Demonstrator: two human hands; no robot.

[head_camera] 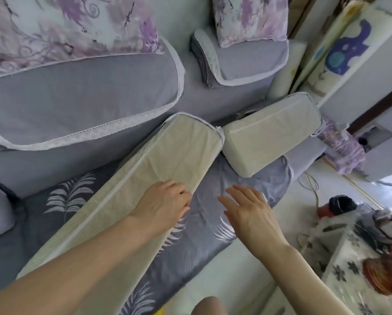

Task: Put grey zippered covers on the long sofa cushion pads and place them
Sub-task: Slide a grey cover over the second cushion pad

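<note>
A long cream cushion pad [145, 178] with a white zip seam lies diagonally across the sofa seat. Beneath it spreads a grey cover [204, 226] printed with white leaves. My left hand [165, 205] curls over the pad's near edge where it meets the cover, fingers bent around the edge. My right hand [247, 212] hovers flat just above the grey cover, fingers spread, holding nothing. A second, shorter cream pad [270, 133] lies at an angle beyond the first, its corner resting on the cover.
The grey sofa [88, 92] has lace-trimmed back cushions and lilac floral pillows [251, 19]. A low table [361, 258] with a patterned cloth and clutter stands at the right. A pale floor strip runs between sofa and table. My knee [208, 305] shows at the bottom.
</note>
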